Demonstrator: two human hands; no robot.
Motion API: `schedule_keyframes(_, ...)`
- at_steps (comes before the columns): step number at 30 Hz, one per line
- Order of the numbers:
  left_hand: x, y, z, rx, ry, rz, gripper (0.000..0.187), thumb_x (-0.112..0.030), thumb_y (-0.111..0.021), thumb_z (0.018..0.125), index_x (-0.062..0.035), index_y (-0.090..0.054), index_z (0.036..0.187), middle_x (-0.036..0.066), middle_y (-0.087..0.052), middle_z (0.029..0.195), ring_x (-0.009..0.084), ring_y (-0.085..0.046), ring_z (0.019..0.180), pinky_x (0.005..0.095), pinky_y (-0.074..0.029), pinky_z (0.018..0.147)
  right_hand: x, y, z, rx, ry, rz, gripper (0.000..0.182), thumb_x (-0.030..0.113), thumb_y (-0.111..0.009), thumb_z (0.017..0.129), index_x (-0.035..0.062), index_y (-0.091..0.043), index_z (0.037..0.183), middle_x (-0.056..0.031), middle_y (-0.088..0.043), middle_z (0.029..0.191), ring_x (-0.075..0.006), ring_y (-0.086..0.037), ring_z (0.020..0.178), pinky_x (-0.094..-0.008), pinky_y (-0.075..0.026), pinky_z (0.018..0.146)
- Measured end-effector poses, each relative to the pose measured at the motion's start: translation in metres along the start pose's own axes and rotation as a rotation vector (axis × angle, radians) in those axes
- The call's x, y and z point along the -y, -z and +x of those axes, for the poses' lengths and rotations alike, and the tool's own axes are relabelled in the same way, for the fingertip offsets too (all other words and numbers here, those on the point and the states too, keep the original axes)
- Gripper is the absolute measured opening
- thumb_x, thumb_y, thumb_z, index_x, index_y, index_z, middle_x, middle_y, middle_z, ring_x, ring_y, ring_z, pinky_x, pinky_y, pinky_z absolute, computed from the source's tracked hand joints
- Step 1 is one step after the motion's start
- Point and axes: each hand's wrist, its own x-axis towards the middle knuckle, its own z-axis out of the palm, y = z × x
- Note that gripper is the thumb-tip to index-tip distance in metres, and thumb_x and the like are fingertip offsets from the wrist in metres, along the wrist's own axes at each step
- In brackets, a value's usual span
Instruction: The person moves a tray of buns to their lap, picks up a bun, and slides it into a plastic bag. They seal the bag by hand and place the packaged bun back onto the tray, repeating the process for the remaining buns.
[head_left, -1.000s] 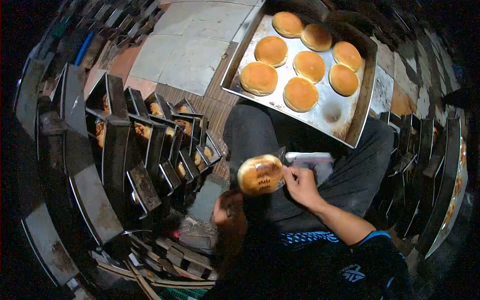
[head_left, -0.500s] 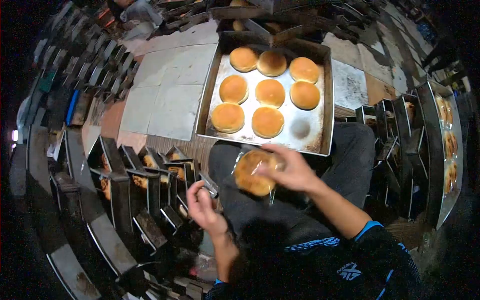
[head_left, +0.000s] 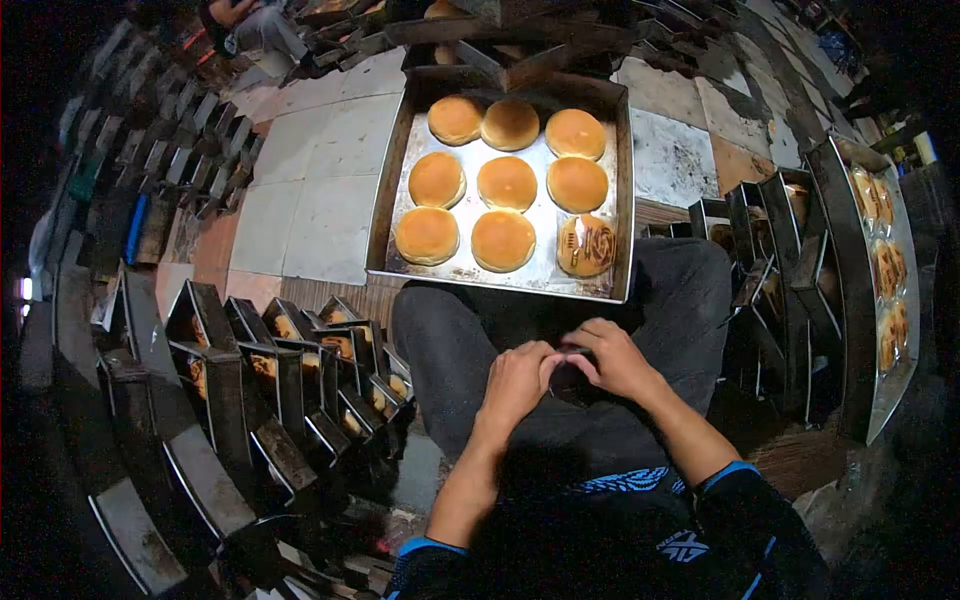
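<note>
I find the left hand point(head_left: 517, 383) and right hand point(head_left: 618, 360) together, anything pinched indistinct. The tray point(head_left: 540, 279) sits by the knees point(head_left: 690, 285), presumably keeping buns point(head_left: 507, 184) reachable.

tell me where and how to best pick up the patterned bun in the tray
Probably by its rounded sides, from straight above: the patterned bun lies flat, patterned face up, with the tray wall close on its right and a plain bun to its left.

One camera here, worn on the head of the seated person point(head_left: 620, 535), facing forward and down: left hand point(head_left: 515, 382) and right hand point(head_left: 614, 358) close below, bun tray point(head_left: 545, 270) farther out.
</note>
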Motion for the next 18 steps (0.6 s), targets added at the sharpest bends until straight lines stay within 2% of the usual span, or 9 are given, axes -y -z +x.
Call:
schedule_keyframes(2, -0.006, -0.004, 0.003, 0.011, 0.073, 0.053, 0.014, -0.019, -0.063, 0.086, -0.0054, -0.066, 0.090, 0.012, -0.066, 0.082, 0.0349, -0.064, 0.075, 0.0432, -0.050, 0.067, -0.012, 0.000, -0.006, 0.291, -0.229, 0.145, 0.019, 0.011, -0.069, 0.076, 0.0025, -0.066, 0.092, -0.0160, -0.062, 0.099, -0.0333, -0.060, 0.092, -0.0413, -0.049, 0.078)
schedule_keyframes(3, -0.013, -0.001, 0.006, 0.023, 0.147, 0.090, 0.015, -0.021, -0.063, 0.086, -0.0056, -0.067, 0.088, 0.011, -0.067, 0.082, 0.0337, -0.065, 0.074, 0.0421, -0.051, 0.068, -0.012, 0.001, -0.009, 0.281, -0.224, 0.149, 0.019, 0.011, -0.069, 0.076, 0.0025, -0.066, 0.092, -0.0160, -0.062, 0.099, -0.0333, -0.060, 0.092, -0.0413, -0.049, 0.078)
schedule_keyframes(5, -0.027, 0.013, 0.007, 0.039, 0.213, -0.016, 0.017, -0.021, -0.065, 0.085, -0.0044, -0.067, 0.087, 0.012, -0.067, 0.083, 0.0320, -0.065, 0.076, 0.0397, -0.051, 0.069, -0.014, 0.005, -0.010, 0.073, 0.007, 0.052, 0.018, 0.010, -0.067, 0.076, 0.0034, -0.066, 0.093, -0.0147, -0.062, 0.096, -0.0324, -0.060, 0.090, -0.0406, -0.049, 0.076)
schedule_keyframes(7, -0.028, 0.024, 0.010, 0.059, 0.278, -0.123, 0.019, -0.022, -0.068, 0.084, -0.0032, -0.067, 0.086, 0.014, -0.067, 0.084, 0.0304, -0.066, 0.078, 0.0374, -0.051, 0.070, -0.009, 0.030, 0.004, -0.144, 0.076, 0.037, 0.017, 0.006, -0.067, 0.074, 0.0033, -0.067, 0.090, -0.0122, -0.062, 0.086, -0.0295, -0.061, 0.085, -0.0386, -0.050, 0.074)
schedule_keyframes(9, -0.014, 0.024, 0.010, -0.060, 0.009, -0.201, 0.020, -0.023, -0.068, 0.085, -0.0036, -0.069, 0.089, 0.011, -0.068, 0.087, 0.0214, -0.066, 0.083, 0.0315, -0.050, 0.077, 0.003, 0.054, 0.012, -0.347, -0.233, 0.350, 0.010, -0.001, -0.069, 0.075, 0.0028, -0.073, 0.084, -0.0112, -0.067, 0.078, -0.0199, -0.063, 0.071, -0.0293, -0.051, 0.066)
schedule_keyframes(11, -0.002, 0.026, 0.006, -0.181, 0.237, -0.753, 0.015, -0.017, -0.066, 0.088, -0.0034, -0.067, 0.092, 0.005, -0.067, 0.089, 0.0152, -0.063, 0.085, 0.0286, -0.050, 0.076, 0.001, 0.067, 0.019, -0.453, -0.335, 0.592, 0.007, 0.000, -0.069, 0.079, 0.0017, -0.073, 0.084, -0.0108, -0.069, 0.077, -0.0162, -0.064, 0.070, -0.0272, -0.050, 0.064)
schedule_keyframes(13, -0.025, 0.042, 0.013, -0.388, 0.450, -1.326, 0.015, -0.015, -0.063, 0.090, -0.0009, -0.067, 0.094, 0.002, -0.065, 0.087, 0.0102, -0.060, 0.077, 0.0234, -0.047, 0.070, 0.009, 0.060, 0.028, -0.461, -0.291, 0.627, 0.007, -0.001, -0.070, 0.078, 0.0002, -0.072, 0.084, -0.0100, -0.069, 0.078, -0.0143, -0.064, 0.071, -0.0267, -0.050, 0.064)
schedule_keyframes(14, -0.022, 0.040, 0.018, -0.574, 0.481, -1.248, 0.018, -0.013, -0.064, 0.090, 0.0029, -0.065, 0.096, 0.001, -0.062, 0.081, 0.0066, -0.053, 0.067, 0.0195, -0.043, 0.062, 0.019, 0.052, 0.032, -0.449, -0.268, 0.613, 0.007, -0.001, -0.070, 0.077, 0.0004, -0.073, 0.084, -0.0101, -0.069, 0.077, -0.0144, -0.063, 0.069, -0.0267, -0.050, 0.063)
schedule_keyframes(18, 0.008, 0.056, 0.004, -0.870, 0.419, -1.077, 0.018, -0.011, -0.068, 0.086, 0.0024, -0.065, 0.098, -0.001, -0.059, 0.074, 0.0058, -0.047, 0.059, 0.0193, -0.039, 0.053, 0.035, 0.030, 0.059, -0.365, -0.134, 0.470, 0.005, 0.004, -0.069, 0.080, -0.0010, -0.069, 0.081, -0.0104, -0.065, 0.073, -0.0176, -0.062, 0.067, -0.0289, -0.048, 0.063)
